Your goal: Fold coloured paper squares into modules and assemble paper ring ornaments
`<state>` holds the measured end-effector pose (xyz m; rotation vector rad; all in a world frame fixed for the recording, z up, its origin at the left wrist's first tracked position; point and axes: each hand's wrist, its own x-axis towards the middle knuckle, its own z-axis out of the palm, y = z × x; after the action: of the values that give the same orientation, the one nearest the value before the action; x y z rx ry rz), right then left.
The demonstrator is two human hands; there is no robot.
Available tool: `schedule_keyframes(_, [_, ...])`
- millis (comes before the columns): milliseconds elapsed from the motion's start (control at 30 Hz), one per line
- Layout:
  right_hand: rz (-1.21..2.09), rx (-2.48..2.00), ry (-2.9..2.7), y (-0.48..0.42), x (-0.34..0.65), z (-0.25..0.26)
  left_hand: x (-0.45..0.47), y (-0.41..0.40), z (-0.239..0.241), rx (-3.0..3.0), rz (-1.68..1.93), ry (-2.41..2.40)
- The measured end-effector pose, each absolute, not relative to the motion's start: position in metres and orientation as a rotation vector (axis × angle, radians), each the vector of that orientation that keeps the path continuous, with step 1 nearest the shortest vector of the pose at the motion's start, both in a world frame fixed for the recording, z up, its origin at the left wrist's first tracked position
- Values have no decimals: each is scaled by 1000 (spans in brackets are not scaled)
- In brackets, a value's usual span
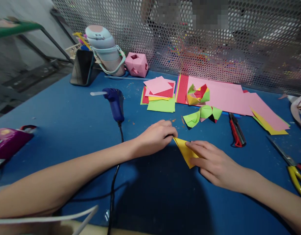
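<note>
A folded yellow paper piece [186, 150] lies on the blue table [67, 117] in front of me. My left hand [155, 135] is closed in a pinch on its upper left corner. My right hand [211, 160] lies over its right side, fingers pressed flat on the paper. Just beyond my hands sit a green folded paper shape [201, 116] and a multicoloured folded paper ball [198, 94].
A blue glue gun [116, 102] with its black cord [113, 182] lies left of my hands. Stacks of coloured paper [160, 94] and pink sheets [226, 96], a red cutter [236, 129], yellow-handled scissors [293, 168], a phone [82, 67], a bottle [105, 49] and a pink paper cube [137, 63] stand around.
</note>
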<state>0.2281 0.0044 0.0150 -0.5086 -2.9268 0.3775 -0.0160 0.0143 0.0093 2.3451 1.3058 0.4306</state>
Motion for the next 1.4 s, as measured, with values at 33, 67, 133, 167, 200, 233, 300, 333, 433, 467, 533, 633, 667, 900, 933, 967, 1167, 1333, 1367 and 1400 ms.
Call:
schedule_keyframes(33, [377, -509, -2948, 4, 228, 15, -16, 14, 10, 2348, 428, 1310])
schedule_keyframes(67, [381, -510, -2968, 5, 229, 15, -16, 14, 10, 2350, 425, 1315])
schedule_keyframes(133, [396, -505, -2998, 5, 229, 16, -15, 14, 11, 2350, 415, 1323])
schedule_keyframes(167, [411, -500, -3009, 5, 230, 17, -15, 15, 11, 2347, 410, 1325])
schedule_keyframes(200, [428, -494, -3017, 5, 230, 18, -15, 15, 11, 2342, 408, 1327])
schedule_keyframes(233, [445, -490, -3024, 5, 230, 18, -15, 15, 11, 2338, 408, 1329])
schedule_keyframes(300, [467, -490, -3022, 6, 229, 19, -15, 15, 10, 2333, 412, 1327])
schedule_keyframes(333, [469, -498, -3016, 6, 228, 20, -15, 16, 10, 2333, 415, 1325])
schedule_keyframes(433, [454, -566, -2994, 8, 223, 21, -15, 16, 9, 2334, 425, 1319])
schedule_keyframes(467, [456, -591, -2994, 9, 221, 22, -15, 16, 9, 2333, 428, 1321])
schedule_keyframes(533, [477, -621, -2998, 11, 218, 23, -14, 16, 9, 2328, 427, 1329])
schedule_keyframes(633, [511, -626, -3000, 13, 216, 24, -14, 16, 11, 2324, 419, 1345])
schedule_keyframes(667, [514, -627, -2999, 14, 216, 24, -13, 16, 11, 2322, 417, 1349])
schedule_keyframes(900, [484, -636, -3035, 13, 214, 25, -14, 16, 10, 2330, 435, 1340])
schedule_keyframes(933, [470, -644, -3054, 13, 213, 25, -14, 16, 10, 2332, 437, 1338])
schedule_keyframes(967, [455, -652, -3075, 13, 213, 26, -14, 16, 10, 2333, 436, 1337])
schedule_keyframes(1167, [356, -655, -3177, 12, 210, 30, -15, 16, 10, 2338, 459, 1317])
schedule_keyframes(1333, [231, -624, -3213, 9, 209, 32, -15, 16, 8, 2353, 474, 1295])
schedule_keyframes(1367, [194, -614, -3215, 8, 209, 32, -15, 16, 8, 2356, 468, 1297])
schedule_keyframes(1400, [157, -603, -3217, 7, 209, 32, -15, 16, 8, 2358, 462, 1299])
